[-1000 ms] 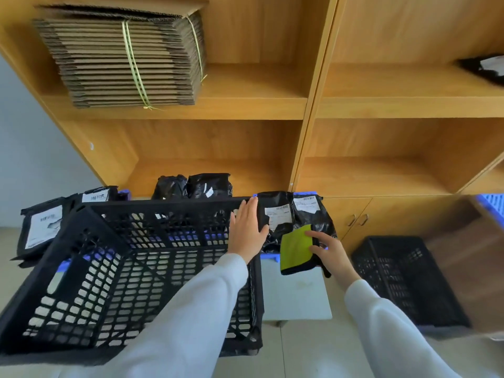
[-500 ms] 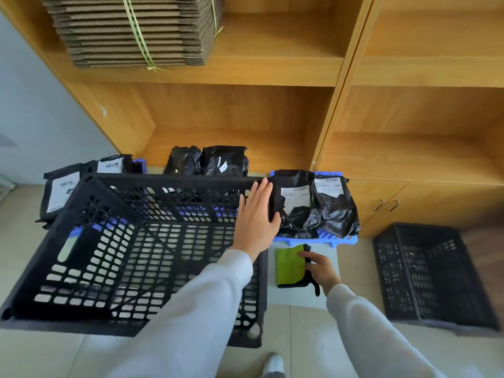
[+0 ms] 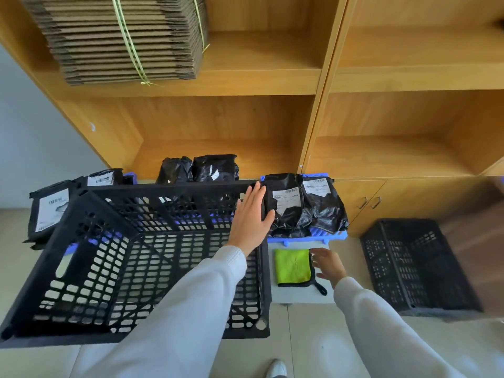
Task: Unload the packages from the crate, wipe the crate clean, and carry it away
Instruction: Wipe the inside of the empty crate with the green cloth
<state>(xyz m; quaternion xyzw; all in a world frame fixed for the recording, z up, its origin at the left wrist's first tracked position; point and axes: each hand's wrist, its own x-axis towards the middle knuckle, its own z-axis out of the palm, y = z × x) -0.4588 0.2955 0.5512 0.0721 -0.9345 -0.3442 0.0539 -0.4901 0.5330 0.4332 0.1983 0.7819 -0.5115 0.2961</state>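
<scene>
**Crate's empty, carry-off looks next**

Crate (image 3: 131, 257) sits empty in front, packages (image 3: 302, 205) lined up behind it. Left hand (image 3: 252, 216) lies flat on the far right rim, fingers straight. Right hand (image 3: 327, 264) hovers loose beside the cloth (image 3: 292, 266), holding nothing. Next I'd guess: grab both rims and lift.

bright even daylight, soft shadows; wide-angle warp, rt edge blurred.

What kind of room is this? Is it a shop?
Probably a storeroom or parcel packing room, not a shop. There are black mailing bags with barcode labels, a strapped bundle of flat cardboard boxes on wooden shelves, and black plastic crates.
</scene>
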